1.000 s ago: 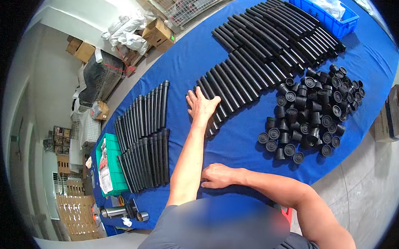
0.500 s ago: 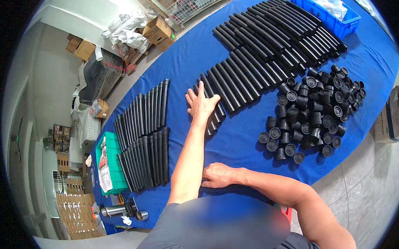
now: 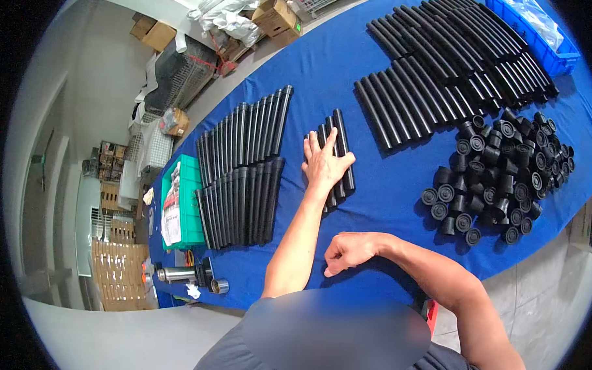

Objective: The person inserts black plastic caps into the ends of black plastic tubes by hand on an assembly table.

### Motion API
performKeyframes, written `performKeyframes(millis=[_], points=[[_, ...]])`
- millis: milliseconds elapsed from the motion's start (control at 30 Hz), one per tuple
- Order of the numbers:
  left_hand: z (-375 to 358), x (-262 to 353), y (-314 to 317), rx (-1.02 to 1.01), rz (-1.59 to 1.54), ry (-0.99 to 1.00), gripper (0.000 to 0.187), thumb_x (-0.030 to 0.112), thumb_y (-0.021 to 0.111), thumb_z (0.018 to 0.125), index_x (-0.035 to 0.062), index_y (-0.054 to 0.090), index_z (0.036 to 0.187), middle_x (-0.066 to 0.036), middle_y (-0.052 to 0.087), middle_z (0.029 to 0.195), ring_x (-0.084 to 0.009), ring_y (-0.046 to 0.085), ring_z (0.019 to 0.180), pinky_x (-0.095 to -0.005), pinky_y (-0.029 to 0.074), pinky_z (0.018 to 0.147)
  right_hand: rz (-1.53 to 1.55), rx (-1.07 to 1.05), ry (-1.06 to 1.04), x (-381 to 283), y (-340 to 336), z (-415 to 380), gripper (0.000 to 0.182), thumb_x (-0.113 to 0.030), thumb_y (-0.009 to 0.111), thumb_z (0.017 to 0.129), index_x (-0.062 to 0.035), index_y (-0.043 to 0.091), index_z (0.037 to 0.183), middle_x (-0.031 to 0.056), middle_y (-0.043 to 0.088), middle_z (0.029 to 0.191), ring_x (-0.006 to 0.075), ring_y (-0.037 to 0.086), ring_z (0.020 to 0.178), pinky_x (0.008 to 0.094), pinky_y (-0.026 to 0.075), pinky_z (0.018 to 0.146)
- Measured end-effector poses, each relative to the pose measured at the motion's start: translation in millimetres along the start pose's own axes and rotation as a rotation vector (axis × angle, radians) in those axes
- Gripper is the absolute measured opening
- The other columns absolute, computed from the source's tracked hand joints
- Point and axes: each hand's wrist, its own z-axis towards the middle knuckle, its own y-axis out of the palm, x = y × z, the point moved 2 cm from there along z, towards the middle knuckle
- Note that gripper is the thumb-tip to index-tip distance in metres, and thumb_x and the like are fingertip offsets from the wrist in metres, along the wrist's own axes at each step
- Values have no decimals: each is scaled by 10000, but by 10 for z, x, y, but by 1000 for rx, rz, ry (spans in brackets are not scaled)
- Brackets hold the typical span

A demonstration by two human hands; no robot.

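Fingers (image 3: 310, 146) of the left hand (image 3: 324, 165) lie spread and flat on a small bunch of black tubes (image 3: 336, 154), palm pressing down, nothing pinched. The bunch sits alone on the blue table cover (image 3: 326, 68), apart from the other rows; its long axis runs away from the person and leans slightly left at the far end, the near ends hidden under the wrist. The right hand (image 3: 349, 251) is curled into a loose fist, knuckles resting on the cover near the table's front edge, holding nothing that can be seen.

Just left of the bunch lie two banks of tubes (image 3: 244, 170), one behind the other, pointing the same way. Right of it and farther off, long rows of tubes (image 3: 436, 79) stretch toward the far end, slanted up to the left. Near the right edge sits a heap of black end caps (image 3: 498, 172), some upright, some tipped. A blue bin (image 3: 529, 30) stands at the far right corner, a green crate (image 3: 181, 207) at the left end with steel cups (image 3: 188, 279) below it.

Beyond the table, the room shows a grey floor, cardboard boxes (image 3: 276, 18), white sacks (image 3: 227, 13) and wire racks (image 3: 169, 76) against the wall.
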Motion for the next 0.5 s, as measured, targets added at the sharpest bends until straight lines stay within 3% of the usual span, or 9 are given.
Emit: performKeyframes(millis=[67,267,500], points=[[-171,-100,4,-2,10,1,897,498,767,729,350,421,1544,-265,203,1648,-446,173,1530,-711,342,1074,95,-84,70,-68,30,-30,369,-340,707,938,-24,675,750,-2,529,580,107,493,554,340,388,518],[-297,-240,-28,0,-2,20,905,542,775,741,337,418,1547,-268,199,1648,-454,173,1528,-698,330,1093,103,-61,103,-45,46,-13,402,-395,725,897,-38,664,723,26,568,594,142,552,552,348,434,519],[-389,-407,-75,110,-110,134,915,610,766,785,154,469,1521,-300,272,1610,-482,228,1500,-554,263,1202,96,-46,134,-18,48,-19,391,-371,715,915,-31,666,729,22,560,586,135,534,531,337,417,503]])
